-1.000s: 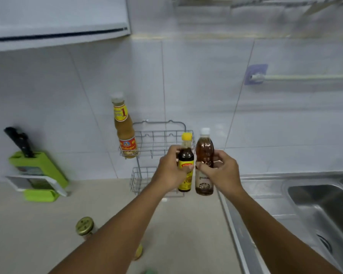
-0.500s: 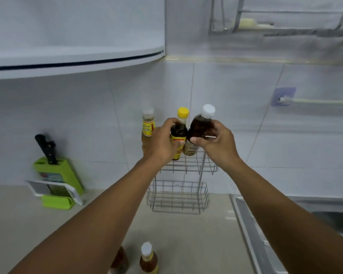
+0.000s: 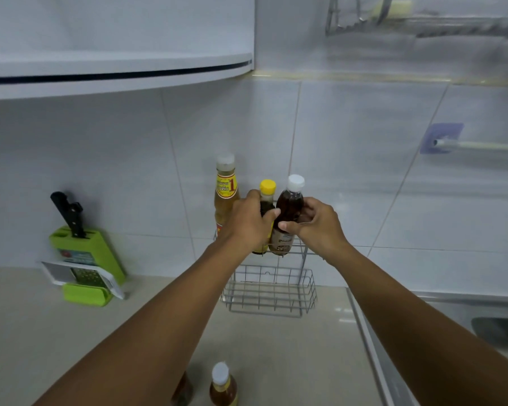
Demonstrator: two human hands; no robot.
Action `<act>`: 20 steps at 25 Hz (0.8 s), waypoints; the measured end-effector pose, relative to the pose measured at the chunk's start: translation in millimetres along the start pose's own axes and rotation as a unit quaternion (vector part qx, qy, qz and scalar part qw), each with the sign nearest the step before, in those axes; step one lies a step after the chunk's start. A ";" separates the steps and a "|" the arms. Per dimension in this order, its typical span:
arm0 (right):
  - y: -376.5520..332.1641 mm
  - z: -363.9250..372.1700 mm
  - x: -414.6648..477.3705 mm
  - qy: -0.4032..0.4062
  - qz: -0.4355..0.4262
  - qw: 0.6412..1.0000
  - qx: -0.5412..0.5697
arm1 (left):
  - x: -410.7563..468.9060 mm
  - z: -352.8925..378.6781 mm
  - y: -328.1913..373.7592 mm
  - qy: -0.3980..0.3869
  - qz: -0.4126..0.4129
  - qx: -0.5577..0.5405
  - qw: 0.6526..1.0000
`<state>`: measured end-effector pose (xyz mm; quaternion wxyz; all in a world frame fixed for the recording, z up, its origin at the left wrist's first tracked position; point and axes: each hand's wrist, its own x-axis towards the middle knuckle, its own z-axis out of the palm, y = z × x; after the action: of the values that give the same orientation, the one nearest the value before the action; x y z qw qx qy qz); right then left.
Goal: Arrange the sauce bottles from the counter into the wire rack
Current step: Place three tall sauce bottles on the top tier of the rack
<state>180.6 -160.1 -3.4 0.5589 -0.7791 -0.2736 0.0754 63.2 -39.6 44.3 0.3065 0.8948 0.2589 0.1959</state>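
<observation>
A two-tier wire rack [image 3: 272, 297] stands on the counter against the tiled wall. In its upper tier a tall amber bottle [image 3: 225, 194] with a clear cap stands at the left. My left hand [image 3: 248, 224] grips a dark bottle with a yellow cap [image 3: 267, 190], and my right hand [image 3: 317, 225] grips a brown bottle with a white cap [image 3: 291, 206]. Both held bottles sit side by side at the upper tier, their bases low in the basket. On the counter near me stands another amber bottle with a white cap [image 3: 222, 385], with a dark bottle [image 3: 182, 389] partly hidden beside my left arm.
A green knife block [image 3: 84, 253] with a black-handled knife and a grater stands at the left against the wall. A steel sink [image 3: 481, 326] lies to the right. A cabinet [image 3: 115, 68] overhangs above left, and a dish rack [image 3: 423, 22] hangs top right.
Both hands raised the two bottles from in front of the lower tier to the upper tier and lowered them into it beside the tall amber bottle. The view tilted up.
</observation>
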 end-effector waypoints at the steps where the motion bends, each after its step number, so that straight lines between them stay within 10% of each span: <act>1: 0.1 0.6 0.7 -0.004 0.002 1.000 0.001 | 0.9 -3.6 2.4 0.020 0.002 -0.005 1.000; 20: -12.7 8.1 0.4 -0.085 -0.012 0.994 -0.074 | 2.0 -39.5 29.8 0.057 0.084 0.235 0.967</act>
<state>173.2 -150.3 5.3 0.4753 -0.8058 -0.3343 0.1137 54.9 -41.0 93.1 0.0552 0.9476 0.2388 0.2049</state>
